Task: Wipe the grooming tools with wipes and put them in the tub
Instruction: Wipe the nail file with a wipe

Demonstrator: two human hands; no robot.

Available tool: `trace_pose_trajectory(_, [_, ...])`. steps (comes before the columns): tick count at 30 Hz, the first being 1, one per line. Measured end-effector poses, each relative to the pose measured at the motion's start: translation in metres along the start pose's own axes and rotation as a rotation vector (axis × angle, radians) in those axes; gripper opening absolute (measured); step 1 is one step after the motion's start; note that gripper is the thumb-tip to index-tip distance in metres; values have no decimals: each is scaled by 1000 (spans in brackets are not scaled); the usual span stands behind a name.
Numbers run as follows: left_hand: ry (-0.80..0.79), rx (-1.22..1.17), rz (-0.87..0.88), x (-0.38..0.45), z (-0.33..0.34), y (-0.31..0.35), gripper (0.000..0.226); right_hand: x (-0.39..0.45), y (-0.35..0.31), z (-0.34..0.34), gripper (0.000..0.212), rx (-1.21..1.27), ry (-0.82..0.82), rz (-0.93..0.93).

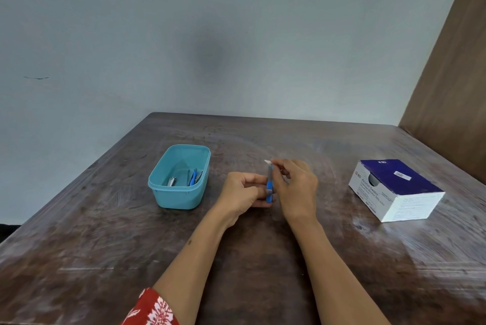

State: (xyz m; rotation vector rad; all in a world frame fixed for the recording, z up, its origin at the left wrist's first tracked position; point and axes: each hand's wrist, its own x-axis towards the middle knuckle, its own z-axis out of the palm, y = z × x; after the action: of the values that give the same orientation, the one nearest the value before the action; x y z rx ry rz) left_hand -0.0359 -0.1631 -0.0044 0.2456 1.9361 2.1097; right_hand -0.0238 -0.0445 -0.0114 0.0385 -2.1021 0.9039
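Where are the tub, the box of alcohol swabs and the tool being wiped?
tub (172, 197): head view, on its near outer wall.
box of alcohol swabs (394, 174): head view, on its dark blue top.
blue tool (269, 187): head view, on its blue handle between the hands.

One view only: a wide-angle camera worn on the person's head. It looks forward and downward across a dark wooden worktop (263, 259) from the near edge toward the far edge. The upper half of the frame shows a plain pale wall (184, 35) behind the worktop; a brown panel (452, 87) fills the upper right corner. Straight edges bend near the frame borders, consistent with a wide lens. Both forearms enter from the bottom edge, and the left hand (240, 191) and right hand (297, 185) meet just below frame centre, at arm's reach from the camera. A red patterned sleeve (151, 309) sits at the bottom edge.
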Motion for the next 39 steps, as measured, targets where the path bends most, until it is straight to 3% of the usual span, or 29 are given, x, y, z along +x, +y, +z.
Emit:
trace_pose_trajectory(6, [74, -14, 50, 1, -2, -1, 29, -3, -3, 2, 10, 17, -46, -25])
trace_pose_trajectory(12, [-35, -31, -14, 0, 0, -1, 18, 1, 2, 2, 12, 9, 22, 0])
trace_pose_trajectory(18, [17, -45, 32, 0, -3, -2, 27, -2, 0, 4, 11, 92, -20, 15])
trace_pose_trajectory(25, [-96, -48, -64, -3, 1, 2, 21, 2, 6, 4, 10, 75, 119, 100])
trace_pose_trajectory(31, [120, -102, 11, -2, -1, 4, 24, 6, 6, 1, 7, 177, 266, 283])
trace_pose_trajectory(39, [220, -35, 49, -1, -2, 4, 28, -2, -2, 4, 14, 99, 52, -46])
